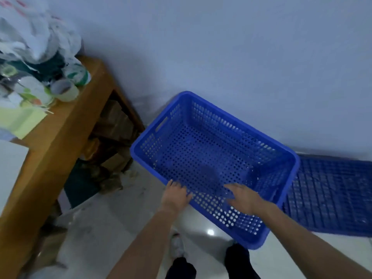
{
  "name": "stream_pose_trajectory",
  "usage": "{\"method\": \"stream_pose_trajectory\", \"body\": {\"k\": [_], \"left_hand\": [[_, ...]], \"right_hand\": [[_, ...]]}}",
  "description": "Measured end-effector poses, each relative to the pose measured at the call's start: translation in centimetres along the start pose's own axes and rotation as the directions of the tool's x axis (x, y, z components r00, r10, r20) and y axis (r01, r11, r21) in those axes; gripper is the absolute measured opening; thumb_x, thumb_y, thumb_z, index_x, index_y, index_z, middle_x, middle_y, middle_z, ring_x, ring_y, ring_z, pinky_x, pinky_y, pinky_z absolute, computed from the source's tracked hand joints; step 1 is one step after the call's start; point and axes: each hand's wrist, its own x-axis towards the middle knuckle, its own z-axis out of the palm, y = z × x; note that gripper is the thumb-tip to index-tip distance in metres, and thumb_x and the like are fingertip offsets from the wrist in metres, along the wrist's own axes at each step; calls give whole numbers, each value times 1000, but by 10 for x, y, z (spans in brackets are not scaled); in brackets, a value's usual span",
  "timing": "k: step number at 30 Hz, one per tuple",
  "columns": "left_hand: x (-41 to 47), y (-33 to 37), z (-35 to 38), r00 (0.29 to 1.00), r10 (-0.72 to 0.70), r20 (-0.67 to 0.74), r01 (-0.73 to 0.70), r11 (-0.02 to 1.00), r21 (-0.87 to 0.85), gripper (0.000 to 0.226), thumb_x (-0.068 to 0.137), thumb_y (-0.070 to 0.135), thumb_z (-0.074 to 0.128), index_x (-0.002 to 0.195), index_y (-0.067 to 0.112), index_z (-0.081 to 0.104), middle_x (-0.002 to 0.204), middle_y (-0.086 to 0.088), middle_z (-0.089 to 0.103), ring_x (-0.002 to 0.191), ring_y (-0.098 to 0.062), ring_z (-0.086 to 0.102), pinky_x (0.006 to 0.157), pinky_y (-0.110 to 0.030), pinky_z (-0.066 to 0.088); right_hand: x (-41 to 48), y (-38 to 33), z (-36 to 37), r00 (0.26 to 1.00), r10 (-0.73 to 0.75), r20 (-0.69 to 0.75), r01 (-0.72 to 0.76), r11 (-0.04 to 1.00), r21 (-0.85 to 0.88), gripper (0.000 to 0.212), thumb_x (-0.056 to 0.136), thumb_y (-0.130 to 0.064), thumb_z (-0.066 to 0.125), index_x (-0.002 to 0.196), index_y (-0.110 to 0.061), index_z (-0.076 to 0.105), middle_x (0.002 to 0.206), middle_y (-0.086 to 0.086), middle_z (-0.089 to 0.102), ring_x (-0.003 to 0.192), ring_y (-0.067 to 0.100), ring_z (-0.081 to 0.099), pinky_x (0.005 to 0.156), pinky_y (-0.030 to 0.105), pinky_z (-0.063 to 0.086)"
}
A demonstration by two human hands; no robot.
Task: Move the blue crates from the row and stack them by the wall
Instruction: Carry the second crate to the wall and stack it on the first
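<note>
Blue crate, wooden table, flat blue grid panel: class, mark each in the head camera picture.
blue crate [203, 156]: head view, on its perforated floor.
wooden table [66, 133]: head view, on the bare tabletop near its edge.
flat blue grid panel [332, 194]: head view, on its ribbed surface.

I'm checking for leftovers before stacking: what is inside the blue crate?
Nothing loose shows inside the blue crate: only its perforated bottom and walls. The left hand and right hand at the near rim cover part of the near wall, so that strip is unseen.
</note>
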Motion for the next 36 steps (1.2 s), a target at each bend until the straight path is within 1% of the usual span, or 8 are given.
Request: {"method": "stream_pose_trajectory", "body": {"k": [4,8,11,17,22,25,29,36], "left_hand": [[1,-21,4,989,144,39,-146,987,70,60,101,58,30,134,17,57,141,-5,55,134,-22,44,119,-37,16],[5,-35,-2,970,238,50,-243,955,168,63,97,63,34,139,20,54,140,-3,56,131,-22,47,112,-33,26],[14,-53,-3,977,213,18,-212,953,215,76,91,74,29,143,23,51,142,-3,55,134,-20,45,116,-33,22],[21,-73,1,977,211,-45,-195,954,229,135,51,94,-22,142,26,52,138,1,56,131,-20,46,118,-35,19],[22,-72,8,974,206,-94,-180,956,231,139,49,93,-29,140,27,53,136,1,57,130,-21,47,117,-35,22],[20,-71,7,976,192,-104,-169,965,198,143,46,95,-27,140,23,54,136,0,58,132,-21,46,120,-37,18],[20,-66,4,984,141,-108,-124,980,154,148,40,96,-28,139,23,54,137,1,58,133,-20,45,121,-37,14],[32,-39,1,981,50,-186,-32,995,99,147,42,94,-30,133,20,59,130,-3,61,131,-23,46,121,-41,20]], "right_hand": [[-20,-36,66,999,38,-23,-39,999,-34,59,95,-35,39,150,-18,33,151,11,43,135,29,45,109,36,37],[-41,-46,108,990,122,-65,-128,988,-87,61,94,-26,46,151,-17,26,144,14,46,127,34,49,101,42,43],[-40,-45,125,979,139,-151,-162,974,-156,65,93,-20,47,152,-19,21,141,11,46,124,32,48,98,43,45],[-27,-31,143,967,169,-191,-208,955,-209,65,96,-17,44,154,-12,14,141,11,47,122,32,51,94,42,47],[-12,-22,153,943,167,-287,-214,967,-141,46,97,-12,39,143,-10,36,120,11,64,103,33,65,80,40,50],[-6,-16,145,961,91,-262,-142,972,-185,37,95,-12,39,131,-13,45,114,11,66,97,34,66,71,37,44],[0,-7,125,979,6,-204,-62,961,-269,36,93,-10,42,128,-14,49,111,14,67,97,36,64,75,39,47],[9,21,84,966,44,-254,-128,938,-323,39,93,-11,45,131,-19,51,115,12,67,103,33,64,82,39,49]]}}
